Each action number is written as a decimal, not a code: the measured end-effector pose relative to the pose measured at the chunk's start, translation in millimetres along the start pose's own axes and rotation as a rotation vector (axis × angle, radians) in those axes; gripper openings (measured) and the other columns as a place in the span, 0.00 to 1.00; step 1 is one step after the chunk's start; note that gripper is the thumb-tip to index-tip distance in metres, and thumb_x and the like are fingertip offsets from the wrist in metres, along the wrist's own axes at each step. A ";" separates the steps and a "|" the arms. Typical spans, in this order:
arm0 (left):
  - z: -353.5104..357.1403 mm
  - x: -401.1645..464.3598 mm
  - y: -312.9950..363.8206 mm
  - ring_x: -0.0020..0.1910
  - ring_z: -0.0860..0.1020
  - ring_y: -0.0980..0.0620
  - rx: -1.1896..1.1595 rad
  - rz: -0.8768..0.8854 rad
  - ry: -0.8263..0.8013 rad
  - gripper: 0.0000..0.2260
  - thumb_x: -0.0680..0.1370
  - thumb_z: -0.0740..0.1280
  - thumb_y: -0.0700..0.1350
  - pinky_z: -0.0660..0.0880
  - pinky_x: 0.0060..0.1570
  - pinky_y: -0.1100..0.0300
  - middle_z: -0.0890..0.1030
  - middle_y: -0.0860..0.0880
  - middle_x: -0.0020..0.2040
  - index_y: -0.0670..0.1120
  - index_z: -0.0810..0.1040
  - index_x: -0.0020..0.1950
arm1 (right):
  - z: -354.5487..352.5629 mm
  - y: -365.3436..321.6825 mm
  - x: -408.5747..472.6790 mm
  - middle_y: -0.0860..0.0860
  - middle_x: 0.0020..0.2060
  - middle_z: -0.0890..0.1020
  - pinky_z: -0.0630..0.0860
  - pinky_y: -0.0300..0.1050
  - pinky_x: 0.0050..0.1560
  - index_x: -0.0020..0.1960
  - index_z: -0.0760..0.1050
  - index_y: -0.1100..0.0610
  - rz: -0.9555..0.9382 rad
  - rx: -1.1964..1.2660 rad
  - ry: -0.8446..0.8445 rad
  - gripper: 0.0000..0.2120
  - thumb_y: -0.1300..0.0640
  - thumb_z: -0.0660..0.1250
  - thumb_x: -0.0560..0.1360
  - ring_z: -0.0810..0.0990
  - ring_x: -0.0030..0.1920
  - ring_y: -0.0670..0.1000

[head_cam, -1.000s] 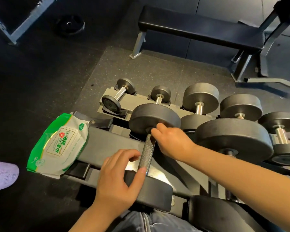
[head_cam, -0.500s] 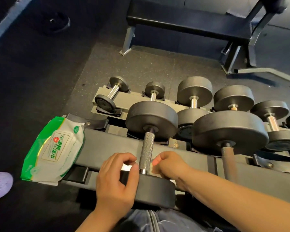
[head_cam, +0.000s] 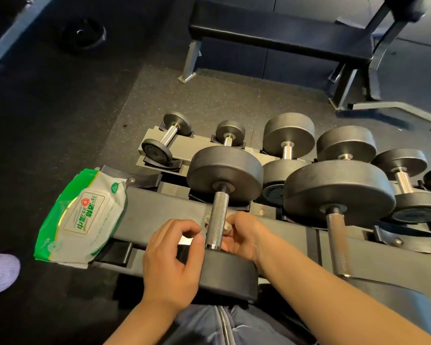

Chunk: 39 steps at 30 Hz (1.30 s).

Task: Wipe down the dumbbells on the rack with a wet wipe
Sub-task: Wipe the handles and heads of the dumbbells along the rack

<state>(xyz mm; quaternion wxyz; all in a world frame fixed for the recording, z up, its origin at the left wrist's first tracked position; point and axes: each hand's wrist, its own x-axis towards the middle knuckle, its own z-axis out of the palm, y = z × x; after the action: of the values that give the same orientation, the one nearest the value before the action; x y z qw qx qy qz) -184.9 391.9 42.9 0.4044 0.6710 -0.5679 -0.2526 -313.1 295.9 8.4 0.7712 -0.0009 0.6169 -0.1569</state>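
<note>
Knurled steel dumbbell handle [head_cam: 218,219] between both hands, right grip [head_cam: 241,235] pinching wet wipe [head_cam: 227,228], left grip [head_cam: 171,257] curled, empty

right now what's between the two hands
The head view shows the knurled dumbbell handle standing between the left hand and right hand, with a bit of white wipe at the right fingertips.

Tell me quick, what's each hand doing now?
Left hand: fingers curled, pinching the wipe beside the handle.
Right hand: pinching the wipe against the handle.
</note>
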 end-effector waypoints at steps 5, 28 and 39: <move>0.6 -0.2 -0.8 0.45 0.76 0.60 -0.021 -0.010 -0.021 0.03 0.76 0.60 0.52 0.73 0.43 0.61 0.77 0.60 0.46 0.55 0.73 0.45 | -1.5 -10.7 -2.3 0.57 0.30 0.78 0.78 0.42 0.23 0.44 0.73 0.64 -0.093 -0.039 0.095 0.11 0.73 0.54 0.77 0.79 0.26 0.51; -2.7 1.4 -0.2 0.42 0.76 0.59 0.017 0.022 -0.092 0.03 0.75 0.60 0.53 0.73 0.39 0.62 0.77 0.59 0.44 0.61 0.70 0.42 | 9.9 -22.2 23.6 0.58 0.43 0.82 0.82 0.48 0.42 0.52 0.76 0.61 -0.347 0.182 0.248 0.06 0.64 0.68 0.75 0.82 0.37 0.53; -3.0 2.5 1.9 0.41 0.76 0.58 -0.009 0.014 -0.096 0.03 0.75 0.61 0.52 0.72 0.39 0.64 0.76 0.62 0.39 0.58 0.72 0.42 | -6.5 -4.5 15.8 0.59 0.45 0.80 0.82 0.47 0.44 0.47 0.73 0.59 -0.447 -0.304 0.286 0.06 0.68 0.63 0.76 0.82 0.44 0.54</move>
<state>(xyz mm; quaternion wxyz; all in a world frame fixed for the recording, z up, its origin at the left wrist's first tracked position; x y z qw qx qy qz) -183.0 390.3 46.5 0.3816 0.6523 -0.5900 -0.2842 -317.3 289.0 -7.3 0.6138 -0.2297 0.7203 -0.2272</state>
